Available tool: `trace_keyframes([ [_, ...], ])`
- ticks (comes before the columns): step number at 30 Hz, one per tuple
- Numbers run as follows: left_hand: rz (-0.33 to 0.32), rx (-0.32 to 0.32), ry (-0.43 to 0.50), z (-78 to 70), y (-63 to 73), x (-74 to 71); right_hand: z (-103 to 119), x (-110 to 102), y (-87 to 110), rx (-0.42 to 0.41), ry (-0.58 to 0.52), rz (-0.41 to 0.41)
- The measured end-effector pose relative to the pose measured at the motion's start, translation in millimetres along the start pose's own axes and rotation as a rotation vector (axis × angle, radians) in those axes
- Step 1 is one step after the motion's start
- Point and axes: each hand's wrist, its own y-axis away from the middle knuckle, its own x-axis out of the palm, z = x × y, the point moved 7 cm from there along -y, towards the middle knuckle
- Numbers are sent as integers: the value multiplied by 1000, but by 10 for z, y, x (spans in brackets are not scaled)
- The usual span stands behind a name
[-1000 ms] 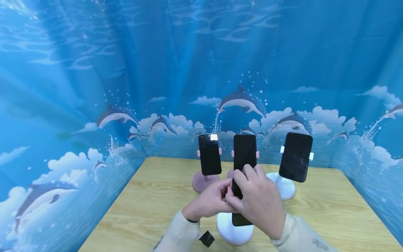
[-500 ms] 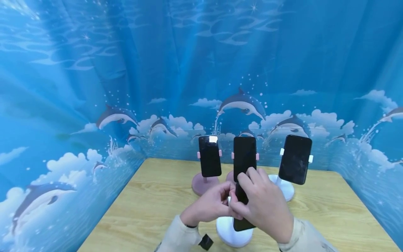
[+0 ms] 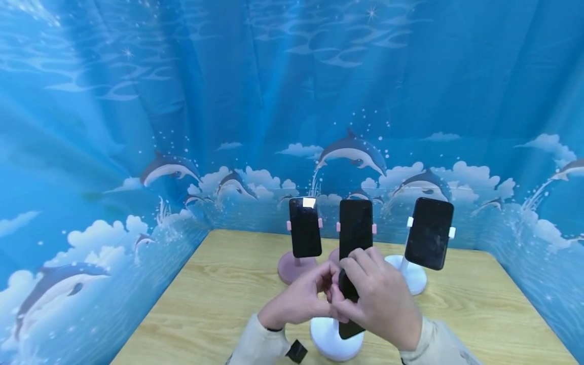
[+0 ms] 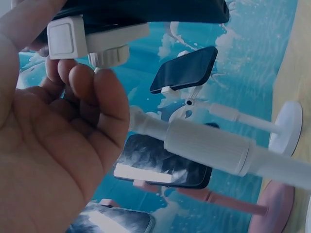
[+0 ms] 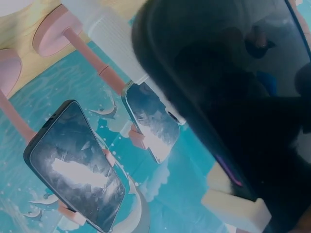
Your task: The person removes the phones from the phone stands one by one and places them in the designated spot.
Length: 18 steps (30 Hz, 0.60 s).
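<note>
Both hands meet at a black smartphone (image 3: 350, 329) in front of me, with a white phone stand under it. In the left wrist view, my left hand (image 4: 63, 126) pinches around the white clamp (image 4: 68, 38) behind the phone, thumb up at the phone's edge and curled fingertips close under the round white knob (image 4: 109, 56). My right hand (image 3: 383, 296) holds the phone from the right, fingers over its screen and thumb toward the left hand. The right wrist view shows the phone's dark screen and a white clamp end (image 5: 235, 208) at its edge. Most of the stand's pole is hidden in the head view.
Behind, a left phone (image 3: 305, 228) and a middle phone (image 3: 356, 225) stand in pink holders; a third phone (image 3: 429, 233) is in a white one. The stand's round white base (image 3: 326, 344) rests on the wooden table (image 3: 214, 294). A dolphin-print curtain (image 3: 255, 101) surrounds it.
Both hands and the phone have moved slightly down in the head view. A bit of white that showed between the fingers half a second ago is now covered by them.
</note>
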Motion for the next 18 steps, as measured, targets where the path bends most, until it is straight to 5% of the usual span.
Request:
trace_keyframes([
  [11, -39, 116, -317, -238, 91, -73, -10, -28, 6, -37, -11, -89],
  [18, -74, 69, -413, -304, 109, -83, 46, -173, 15, -40, -86, -187],
])
